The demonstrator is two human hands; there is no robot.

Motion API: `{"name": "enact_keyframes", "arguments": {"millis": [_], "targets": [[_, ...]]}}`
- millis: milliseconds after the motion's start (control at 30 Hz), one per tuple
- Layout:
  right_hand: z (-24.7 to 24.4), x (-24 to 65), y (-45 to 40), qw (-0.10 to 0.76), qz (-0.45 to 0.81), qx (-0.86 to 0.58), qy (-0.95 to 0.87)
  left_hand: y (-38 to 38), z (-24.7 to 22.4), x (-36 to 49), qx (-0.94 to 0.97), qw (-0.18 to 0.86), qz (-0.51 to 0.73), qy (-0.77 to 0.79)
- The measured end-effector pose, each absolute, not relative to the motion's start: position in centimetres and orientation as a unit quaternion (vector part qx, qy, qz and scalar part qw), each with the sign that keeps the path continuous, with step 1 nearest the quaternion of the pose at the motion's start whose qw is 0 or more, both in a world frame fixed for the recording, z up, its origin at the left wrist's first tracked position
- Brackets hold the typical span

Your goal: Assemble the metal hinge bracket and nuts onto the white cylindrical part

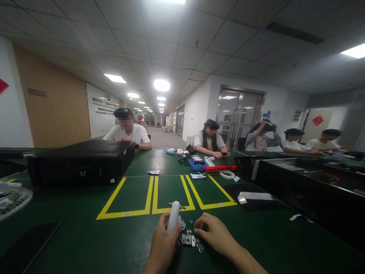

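Observation:
My left hand [164, 239] is wrapped round a white cylindrical part [173, 217] with a metal crosspiece at its top, held tilted above the green table. Just right of it, my right hand [212, 232] has its fingers curled, with thumb and fingertips close together over the small parts; what they hold, if anything, is too small to name. Between and below the hands lie metal brackets [187, 239] and several small rings [200, 247]. Another ring [191, 222] lies by itself, a little left of my right fingertips.
Yellow tape rectangles [151, 194] mark the green table [85, 236]. A large black case [80, 163] stands at left, an open one [302, 182] at right. A blue box [197, 164], red strip [221, 168] and tape roll [227, 174] lie beyond. Several people sit across the table.

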State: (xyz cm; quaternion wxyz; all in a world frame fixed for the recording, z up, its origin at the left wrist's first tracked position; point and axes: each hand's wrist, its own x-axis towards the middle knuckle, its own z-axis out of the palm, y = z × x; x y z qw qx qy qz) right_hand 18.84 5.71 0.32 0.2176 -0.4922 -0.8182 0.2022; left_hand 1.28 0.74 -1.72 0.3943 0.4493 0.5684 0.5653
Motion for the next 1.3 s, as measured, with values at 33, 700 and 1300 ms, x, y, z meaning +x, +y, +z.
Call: {"name": "enact_keyframes", "arguments": {"millis": [33, 700, 1300], "targets": [[0.2, 18.8, 5.8, 0.212, 0.197, -0.495, -0.82, 0.7, -1.7, 1.3, 0.449, 0.396, 0.564, 0.568], [0.5, 19.2, 6.2, 0.213, 0.186, -0.539, -0.793, 0.4, -1.3, 1.4, 0.456, 0.4, 0.569, 0.556], [0.7, 18.5, 5.0, 0.195, 0.209, -0.478, -0.83, 0.3, -1.2, 1.2, 0.483, 0.375, 0.547, 0.572]]}}
